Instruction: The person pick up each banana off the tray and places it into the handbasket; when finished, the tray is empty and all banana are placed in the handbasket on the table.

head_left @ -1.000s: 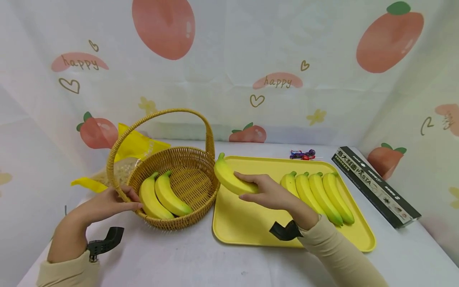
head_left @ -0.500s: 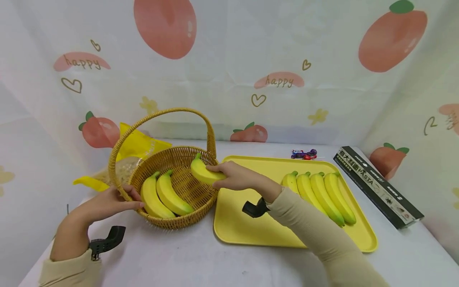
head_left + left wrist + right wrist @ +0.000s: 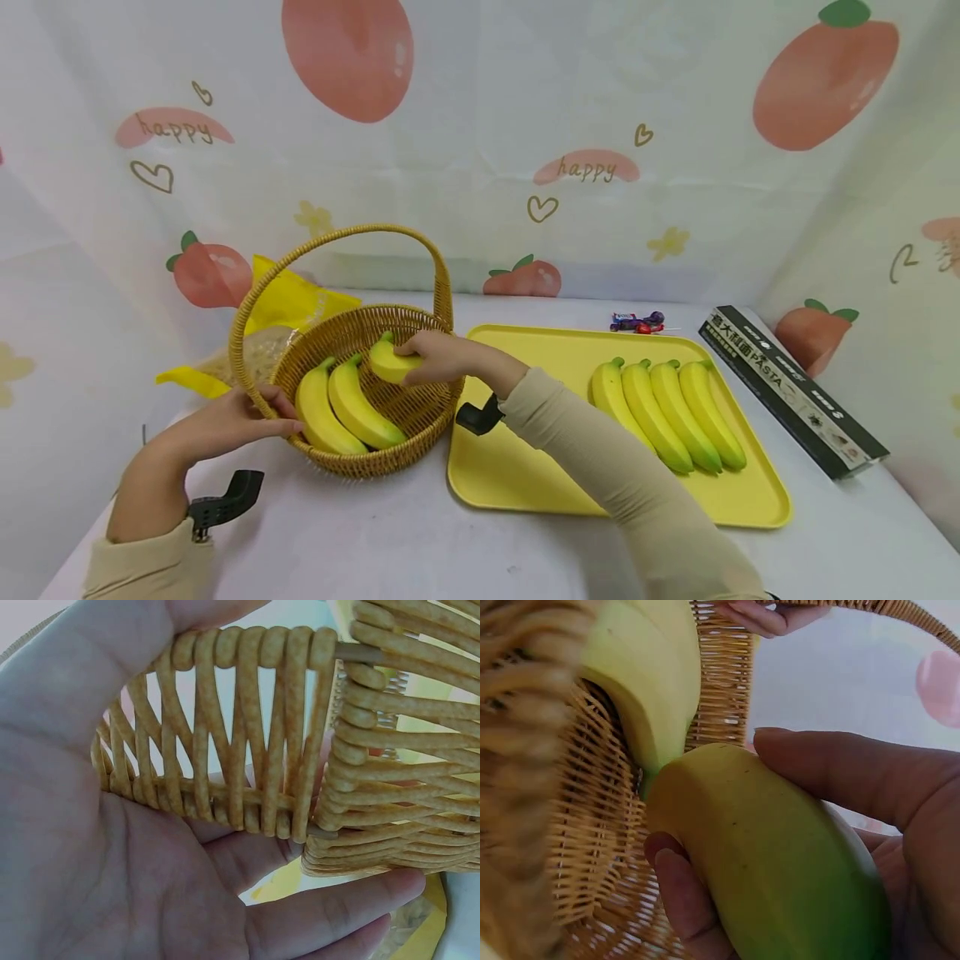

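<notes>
My right hand (image 3: 442, 357) grips a banana (image 3: 390, 362) inside the wicker basket (image 3: 420, 433), over its right half. In the right wrist view the thumb and fingers wrap round that banana (image 3: 765, 847), its far end overlapping another banana (image 3: 649, 675). Two bananas (image 3: 322, 412) lie side by side in the basket's left half. My left hand (image 3: 232, 425) holds the base of the basket's handle (image 3: 243, 333) at the left rim. Seen from the left wrist, the woven handle (image 3: 240, 735) runs between thumb and palm, fingers (image 3: 337, 907) behind it.
A yellow tray (image 3: 517, 475) to the right bears several bananas (image 3: 660, 417) in a row. Beyond it stand wrapped candies (image 3: 637, 322) and a black pasta box (image 3: 795, 392). Behind the basket lies a yellow bag (image 3: 288, 300). A printed cloth (image 3: 465, 125) hangs at the back.
My right hand has carried the banana leftward from over the tray, past the basket's rim and down into the basket. The left hand stays at the handle.
</notes>
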Demonstrator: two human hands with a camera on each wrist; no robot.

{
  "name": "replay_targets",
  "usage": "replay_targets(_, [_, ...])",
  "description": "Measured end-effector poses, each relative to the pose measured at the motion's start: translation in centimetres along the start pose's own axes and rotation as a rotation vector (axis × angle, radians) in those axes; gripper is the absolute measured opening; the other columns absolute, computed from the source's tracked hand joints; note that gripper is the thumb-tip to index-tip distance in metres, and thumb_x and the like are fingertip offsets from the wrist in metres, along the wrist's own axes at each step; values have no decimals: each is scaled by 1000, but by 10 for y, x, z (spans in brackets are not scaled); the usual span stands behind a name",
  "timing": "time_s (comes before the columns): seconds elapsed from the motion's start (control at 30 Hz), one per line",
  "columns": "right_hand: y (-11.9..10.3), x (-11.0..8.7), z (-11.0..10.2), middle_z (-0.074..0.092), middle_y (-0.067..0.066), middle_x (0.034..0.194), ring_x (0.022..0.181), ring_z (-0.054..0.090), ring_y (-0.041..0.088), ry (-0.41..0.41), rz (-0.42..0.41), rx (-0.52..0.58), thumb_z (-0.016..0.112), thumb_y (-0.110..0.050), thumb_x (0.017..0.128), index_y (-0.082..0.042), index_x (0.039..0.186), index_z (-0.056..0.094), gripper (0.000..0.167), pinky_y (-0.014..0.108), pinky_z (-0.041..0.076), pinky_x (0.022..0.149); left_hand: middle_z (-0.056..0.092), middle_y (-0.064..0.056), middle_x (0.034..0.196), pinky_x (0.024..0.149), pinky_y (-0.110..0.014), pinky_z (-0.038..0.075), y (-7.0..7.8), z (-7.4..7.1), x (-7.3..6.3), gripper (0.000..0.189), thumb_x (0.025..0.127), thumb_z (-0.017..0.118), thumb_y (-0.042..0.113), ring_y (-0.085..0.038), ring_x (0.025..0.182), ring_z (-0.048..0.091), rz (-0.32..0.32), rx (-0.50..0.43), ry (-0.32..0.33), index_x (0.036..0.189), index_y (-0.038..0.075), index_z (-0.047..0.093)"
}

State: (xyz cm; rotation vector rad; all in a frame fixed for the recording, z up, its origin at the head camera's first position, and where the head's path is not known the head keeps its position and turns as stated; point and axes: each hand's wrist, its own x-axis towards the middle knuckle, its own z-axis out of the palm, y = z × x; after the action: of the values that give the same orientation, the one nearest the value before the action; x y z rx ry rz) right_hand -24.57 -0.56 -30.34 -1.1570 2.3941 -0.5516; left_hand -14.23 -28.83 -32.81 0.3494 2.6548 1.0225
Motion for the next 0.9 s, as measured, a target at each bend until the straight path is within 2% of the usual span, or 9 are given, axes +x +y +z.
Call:
replay_targets(0.07, [-3, 8, 0, 62, 7, 103, 71, 42, 9, -13, -17, -12, 60, -16, 90, 1, 133, 48, 48, 18, 33, 66, 64, -3, 88, 71, -25, 46, 0, 0, -1, 22, 87, 64, 29, -6, 81, 53, 0, 2, 4, 94, 8, 64])
replay_targets(0.13, [-7, 15, 2, 55, 3, 84, 66, 39, 9, -33, -32, -11, 60, -16, 90, 0, 125, 55, 39, 18, 31, 62, 64, -2, 88, 71, -25, 46, 0, 0, -1, 22, 87, 64, 30, -6, 82, 53, -3, 2, 6, 94, 8, 64])
replay_targets(0.23, [-10, 22, 4, 37, 0, 69, 60, 33, 9, -60, -39, -13, 61, -15, 89, -1, 101, 61, 18, 18, 28, 59, 63, -2, 88, 73, -28, 45, 1, 1, 0, 23, 87, 64, 30, -6, 82, 53, -3, 7, 8, 93, 8, 64])
replay_targets(0.33, [-11, 27, 5, 34, -2, 67, 59, 33, 9, -73, -19, -2, 61, -15, 89, -6, 86, 56, 11, 18, 29, 58, 64, -3, 88, 74, -30, 45, 2, 1, 0, 22, 87, 64, 30, -7, 83, 53, 4, 6, 5, 93, 8, 64])
replay_targets(0.57, [-8, 30, 3, 30, -1, 63, 57, 31, 9, -121, 0, 72, 60, -12, 89, -11, 67, 37, 32, 18, 29, 57, 63, -3, 88, 72, -26, 46, 2, -2, 0, 22, 87, 64, 29, -6, 82, 53, 8, 3, -1, 93, 8, 64])
replay_targets(0.8, [-8, 33, 5, 27, -2, 64, 57, 30, 9, -162, 25, 76, 61, -12, 89, -11, 68, 32, 36, 19, 28, 55, 63, -3, 89, 73, -28, 46, 1, -1, -1, 23, 87, 64, 30, -7, 83, 53, -3, -3, -5, 94, 8, 63])
replay_targets(0.9, [-7, 35, 8, 36, -1, 70, 61, 37, 8, -193, 78, 115, 62, -11, 89, -6, 77, 48, 19, 18, 37, 57, 64, -3, 88, 74, -30, 46, 2, -1, -1, 24, 87, 64, 30, -7, 82, 53, -2, -2, -1, 93, 7, 64])
